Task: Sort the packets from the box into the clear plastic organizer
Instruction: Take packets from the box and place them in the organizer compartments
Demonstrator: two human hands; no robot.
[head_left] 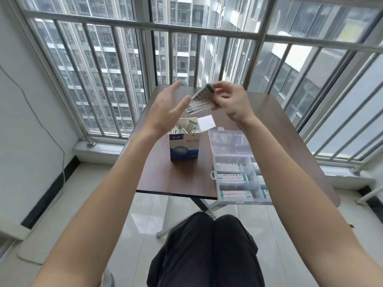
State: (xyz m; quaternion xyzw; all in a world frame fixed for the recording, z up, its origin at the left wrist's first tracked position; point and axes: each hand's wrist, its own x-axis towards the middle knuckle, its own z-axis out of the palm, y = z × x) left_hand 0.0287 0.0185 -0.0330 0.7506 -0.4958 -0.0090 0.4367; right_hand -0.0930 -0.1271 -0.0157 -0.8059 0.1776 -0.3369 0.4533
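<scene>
A blue and white box point(185, 147) stands open on the brown table point(172, 177), with several white and green packets inside and its flap raised. Above it my right hand point(230, 100) pinches a small bunch of packets point(200, 99) in the air. My left hand point(167, 109) is spread flat with fingers apart just left of the bunch, its thumb tip near the packets' edge. The clear plastic organizer point(238, 168) lies open to the right of the box. Packets lie in several of its compartments, partly hidden by my right forearm.
The organizer's lid point(228, 141) lies flat behind its tray. The table's near edge runs just beyond my knees point(207, 245). A metal railing and windows point(186, 27) stand behind the table. A wall with a hanging cable point(31, 112) is on the left.
</scene>
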